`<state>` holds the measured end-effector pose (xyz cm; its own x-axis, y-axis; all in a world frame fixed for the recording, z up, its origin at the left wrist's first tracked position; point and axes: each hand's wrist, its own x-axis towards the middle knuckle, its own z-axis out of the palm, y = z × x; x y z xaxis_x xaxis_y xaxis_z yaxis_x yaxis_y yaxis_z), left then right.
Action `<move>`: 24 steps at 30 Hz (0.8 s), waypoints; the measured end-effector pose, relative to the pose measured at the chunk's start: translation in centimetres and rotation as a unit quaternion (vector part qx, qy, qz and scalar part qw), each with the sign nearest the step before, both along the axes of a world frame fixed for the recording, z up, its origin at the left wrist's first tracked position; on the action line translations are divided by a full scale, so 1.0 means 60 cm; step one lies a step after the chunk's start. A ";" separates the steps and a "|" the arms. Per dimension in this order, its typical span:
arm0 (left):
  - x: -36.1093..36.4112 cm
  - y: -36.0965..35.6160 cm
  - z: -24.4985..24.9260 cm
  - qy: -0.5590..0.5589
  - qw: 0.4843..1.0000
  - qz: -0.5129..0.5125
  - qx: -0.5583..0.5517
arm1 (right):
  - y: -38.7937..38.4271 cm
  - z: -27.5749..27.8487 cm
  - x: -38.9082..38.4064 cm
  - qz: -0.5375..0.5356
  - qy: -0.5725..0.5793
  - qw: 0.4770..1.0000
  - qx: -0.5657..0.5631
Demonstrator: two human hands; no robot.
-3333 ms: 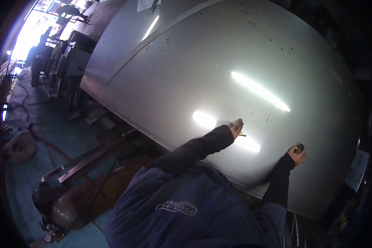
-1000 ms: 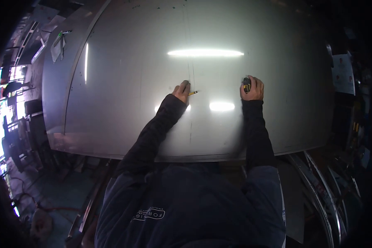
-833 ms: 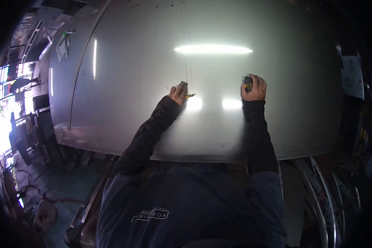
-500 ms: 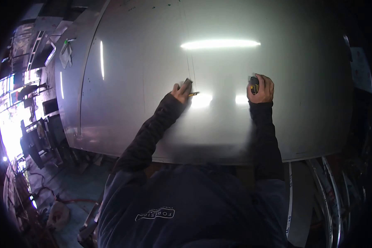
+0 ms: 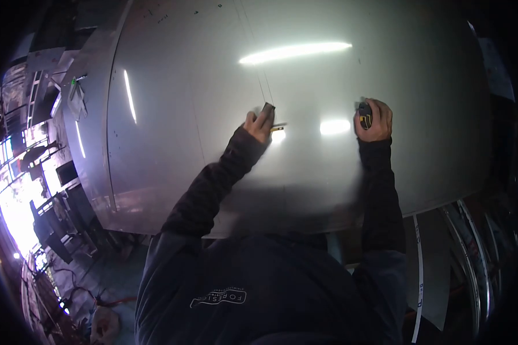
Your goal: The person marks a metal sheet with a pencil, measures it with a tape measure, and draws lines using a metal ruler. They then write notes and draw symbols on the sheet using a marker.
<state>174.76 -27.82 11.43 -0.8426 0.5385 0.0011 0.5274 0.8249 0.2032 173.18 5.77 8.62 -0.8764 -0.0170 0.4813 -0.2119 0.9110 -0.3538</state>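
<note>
A large shiny metal sheet (image 5: 224, 75) lies flat in front of me, with thin scribed lines running away from me across it. My left hand (image 5: 258, 125) rests on the sheet and grips a yellow pencil (image 5: 278, 126), whose tip touches the sheet near the lines. My right hand (image 5: 375, 119) is closed around a yellow-and-black tape measure (image 5: 365, 115), pressed onto the sheet to the right. Both my arms are in dark sleeves.
A second metal sheet (image 5: 92, 86) lies beneath, showing at the left, with a small tool (image 5: 75, 95) on it. Curved metal strips (image 5: 472, 253) lean at the lower right. Machinery and bright daylight fill the far left; the floor is below left.
My view has swung round since 3.3 s ago and now faces the sheet squarely. Over the last second both hands have stayed pressed on the sheet, shifting slightly right in the frame.
</note>
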 end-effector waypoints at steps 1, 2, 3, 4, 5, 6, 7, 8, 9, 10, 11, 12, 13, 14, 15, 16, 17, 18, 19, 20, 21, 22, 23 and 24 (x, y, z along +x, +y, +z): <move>0.009 -0.014 -0.007 0.019 0.999 -0.007 0.038 | 0.001 -0.008 -0.002 0.006 0.019 1.000 -0.002; 0.021 -0.028 -0.027 0.025 0.999 -0.006 0.043 | 0.003 -0.013 -0.003 0.008 0.026 1.000 0.003; 0.032 -0.040 -0.055 0.039 0.999 -0.008 0.021 | 0.006 -0.016 -0.004 0.009 0.019 1.000 -0.002; 0.030 -0.039 -0.057 0.048 0.999 -0.009 -0.002 | 0.008 -0.018 -0.002 0.010 0.008 1.000 -0.007; 0.025 -0.030 -0.067 0.062 0.998 0.000 0.002 | 0.010 -0.020 -0.003 0.010 0.006 1.000 -0.003; 0.005 -0.016 -0.051 0.060 0.998 0.006 0.003 | 0.008 -0.017 -0.009 0.016 0.004 1.000 -0.001; -0.016 -0.002 -0.028 0.038 0.999 0.011 0.006 | 0.003 -0.010 -0.006 0.008 0.002 1.000 0.001; -0.021 0.003 -0.014 0.018 1.000 0.018 0.009 | -0.001 -0.004 -0.003 0.003 0.002 1.000 0.002; -0.012 -0.011 -0.020 0.051 0.999 0.001 0.017 | -0.002 -0.006 -0.005 0.010 0.006 1.000 0.004; 0.001 -0.021 -0.039 0.057 0.998 0.005 0.020 | 0.002 -0.013 -0.003 0.014 0.012 1.000 0.004; 0.016 -0.028 -0.067 0.064 0.998 0.018 0.012 | 0.008 -0.017 -0.006 0.015 0.017 1.000 0.005; 0.014 -0.023 -0.058 0.068 0.997 0.029 0.003 | 0.012 -0.015 -0.011 0.014 0.019 1.000 0.008; 0.009 -0.012 -0.054 0.064 0.998 0.027 0.005 | 0.011 -0.015 -0.009 0.008 0.017 1.000 0.012; 0.001 -0.005 -0.053 0.064 0.998 0.029 0.004 | 0.007 -0.018 -0.007 0.003 0.014 1.000 0.014; -0.004 0.005 -0.029 0.046 0.998 0.042 0.004 | 0.004 -0.018 0.006 0.005 0.005 1.000 0.012; -0.004 0.009 -0.016 0.032 0.998 0.056 0.004 | 0.003 -0.015 0.008 0.002 0.004 1.000 0.011; 0.009 -0.002 -0.035 0.075 0.996 0.046 0.027 | 0.003 -0.012 -0.006 0.001 0.013 1.000 0.010; 0.012 -0.006 -0.052 0.084 0.995 0.049 0.028 | 0.007 -0.013 -0.016 0.004 0.022 1.000 0.012; 0.009 -0.007 -0.064 0.093 0.995 0.041 -0.003 | 0.009 -0.018 -0.017 0.007 0.022 1.000 0.012; 0.015 -0.009 -0.077 0.095 0.994 0.033 -0.035 | 0.010 -0.023 -0.010 0.009 0.014 1.000 0.011; -0.006 -0.001 -0.054 0.084 0.996 0.025 -0.019 | 0.009 -0.022 -0.015 0.011 0.015 1.000 0.010; -0.017 0.004 -0.039 0.079 0.996 0.025 -0.022 | 0.004 -0.019 -0.011 0.005 0.009 1.000 0.009; -0.020 0.011 -0.027 0.060 0.997 0.026 -0.050 | 0.001 -0.012 0.001 -0.001 -0.001 1.000 0.009; -0.030 0.016 -0.020 0.053 0.995 0.031 -0.076 | 0.001 -0.007 -0.007 -0.003 0.000 1.000 0.011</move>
